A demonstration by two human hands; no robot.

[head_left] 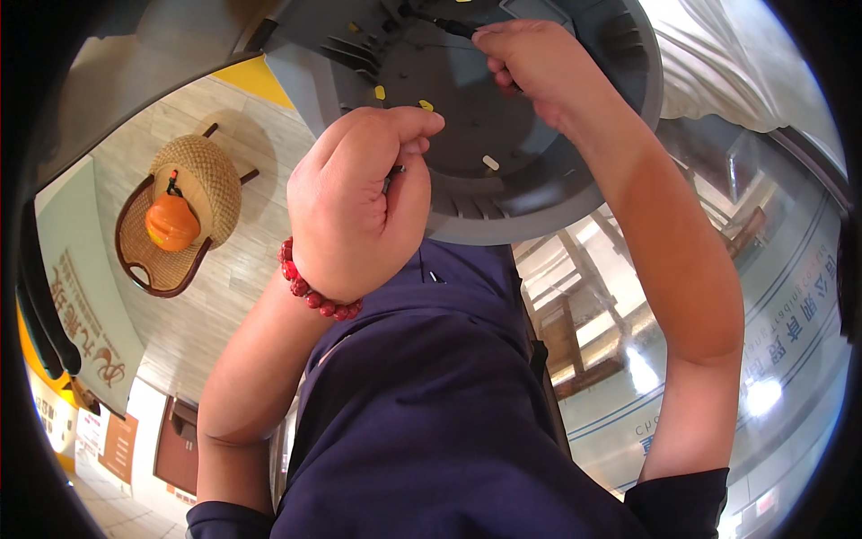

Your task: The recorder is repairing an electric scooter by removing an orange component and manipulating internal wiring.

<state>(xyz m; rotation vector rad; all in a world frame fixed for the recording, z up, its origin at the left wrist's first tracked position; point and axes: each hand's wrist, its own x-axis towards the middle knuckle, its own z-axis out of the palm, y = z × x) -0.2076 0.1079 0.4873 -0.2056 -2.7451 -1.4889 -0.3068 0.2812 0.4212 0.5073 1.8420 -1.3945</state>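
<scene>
My right hand (532, 65) grips a slim black-handled tool (453, 28), much like a screwdriver, its tip pointing left toward dark fittings in a grey plastic housing (530, 229). My left hand (364, 193), with a red bead bracelet (310, 295) at the wrist, is closed in front of the housing's left side. A bit of something dark shows between its curled fingers and thumb, too little to name. Small yellow pieces (426, 106) sit inside the round housing, and a small white oblong piece (490, 163) is near its lower wall.
Down on the wood-look floor (260, 180) at left, a woven chair (135, 247) carries an orange bag-like object (171, 223). A glass panel (754, 323) with printing stands to the right, below pale draped plastic (736, 63). A printed board (94, 296) is at far left.
</scene>
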